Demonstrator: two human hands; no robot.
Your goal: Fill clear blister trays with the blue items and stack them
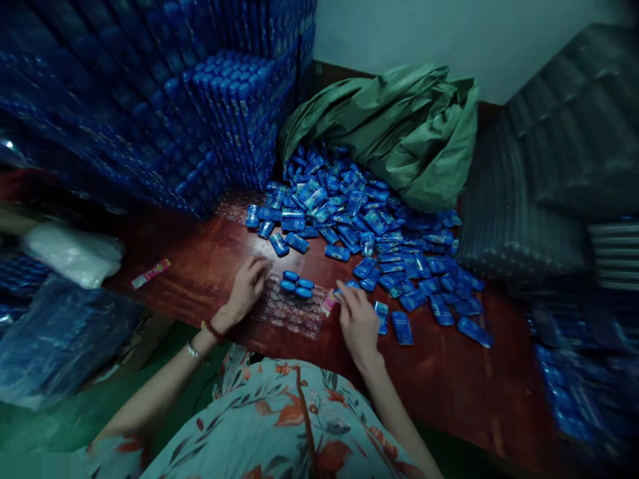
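Note:
A clear moulded plastic tray (287,320) lies on the table in front of me. Several smooth blue oval packs (297,285) sit together in its far part. At the tray's left edge is my left hand (248,286), its fingers curled inward; what they pinch, if anything, is too dark to make out. My right hand (358,322) is over the right edge, with thumb and fingers closed around a small blue packet (337,291), mostly hidden by the fingers. Beside those fingertips shows a pink and yellow slip (328,303).
Loose blue packets (344,206) spill from a green sack (414,133) across the red-brown table (449,379). Tall stacks of filled blue trays (234,100) stand at the back left, nested trays (519,199) at the right. Another pink slip (151,273) lies left.

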